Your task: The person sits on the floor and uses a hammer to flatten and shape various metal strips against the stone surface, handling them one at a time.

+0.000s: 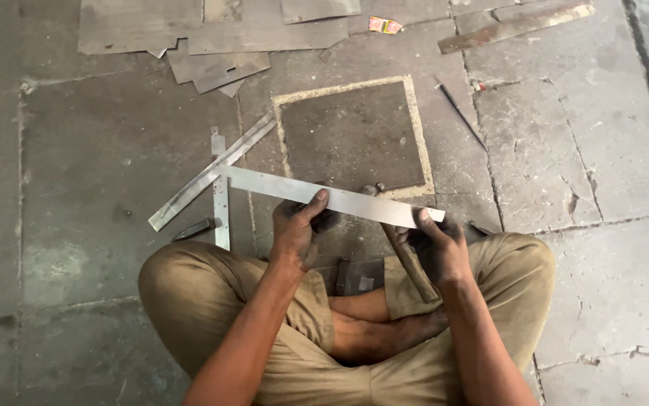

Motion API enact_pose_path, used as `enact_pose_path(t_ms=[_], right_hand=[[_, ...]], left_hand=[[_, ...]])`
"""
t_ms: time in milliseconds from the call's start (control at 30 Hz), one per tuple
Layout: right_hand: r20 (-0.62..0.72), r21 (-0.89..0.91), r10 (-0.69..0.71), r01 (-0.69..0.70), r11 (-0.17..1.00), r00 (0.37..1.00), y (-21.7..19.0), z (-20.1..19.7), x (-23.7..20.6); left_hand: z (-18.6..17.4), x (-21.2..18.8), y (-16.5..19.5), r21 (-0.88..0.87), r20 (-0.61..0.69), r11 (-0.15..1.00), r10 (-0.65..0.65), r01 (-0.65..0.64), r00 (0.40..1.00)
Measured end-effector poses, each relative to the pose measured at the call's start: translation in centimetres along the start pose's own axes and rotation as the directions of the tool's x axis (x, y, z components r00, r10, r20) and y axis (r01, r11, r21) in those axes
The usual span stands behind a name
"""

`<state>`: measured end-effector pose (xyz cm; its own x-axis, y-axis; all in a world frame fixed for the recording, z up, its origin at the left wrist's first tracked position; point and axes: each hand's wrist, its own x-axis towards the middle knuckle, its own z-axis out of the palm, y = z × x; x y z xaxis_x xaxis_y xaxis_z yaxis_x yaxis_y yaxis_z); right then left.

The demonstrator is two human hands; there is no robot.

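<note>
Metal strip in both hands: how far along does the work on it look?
Done: two narrow strips already lie crossed on the floor, near cut sheet pieces. In hand: the left hand and right hand each grip the long flat metal strip, held level above the lap; it looks straight, with no bend or mark visible. Left: a hammer handle rests unused across the leg.
</note>
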<state>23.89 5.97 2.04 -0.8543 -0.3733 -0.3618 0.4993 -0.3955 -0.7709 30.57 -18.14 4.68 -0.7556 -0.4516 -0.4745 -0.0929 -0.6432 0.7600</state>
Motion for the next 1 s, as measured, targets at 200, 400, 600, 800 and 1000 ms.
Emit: enact_pose_path(t_ms=[200, 400, 600, 800, 1000], right_hand=[[0.000, -0.074, 0.011, -0.011, 0.997, 1.000, 0.5, -1.0, 0.9], [-0.068, 0.151, 0.087, -0.076, 0.986, 0.994, 1.5, -0.7, 1.0], [0.042, -0.050, 0.107, -0.105, 0.993, 0.993, 2.0, 0.4, 1.5], [0.312, -0.931, -0.288, 0.351, 0.095, 0.905, 2.0, -0.3, 1.5], [0.019, -0.976, 0.008, 0.016, 0.216, 1.000, 4.8, -0.2, 4.5]], left_hand=[[0.6, -0.1, -0.5, 0.063, 0.034, 0.991, -0.123, 0.121, 0.992], [0.7, 0.8, -1.5, 0.060, 0.018, 0.998, -0.031, 0.030, 0.999], [-1.4, 2.2, 1.1, 0.435, 0.003, 0.888, 0.166, -0.150, 0.986], [-10.7, 9.1, 17.5, 0.909, 0.213, 0.204, 0.522, -0.364, 0.826], [-19.5, 16.2, 15.5, 0.963, 0.267, -0.134, 0.522, -0.232, 0.810]])
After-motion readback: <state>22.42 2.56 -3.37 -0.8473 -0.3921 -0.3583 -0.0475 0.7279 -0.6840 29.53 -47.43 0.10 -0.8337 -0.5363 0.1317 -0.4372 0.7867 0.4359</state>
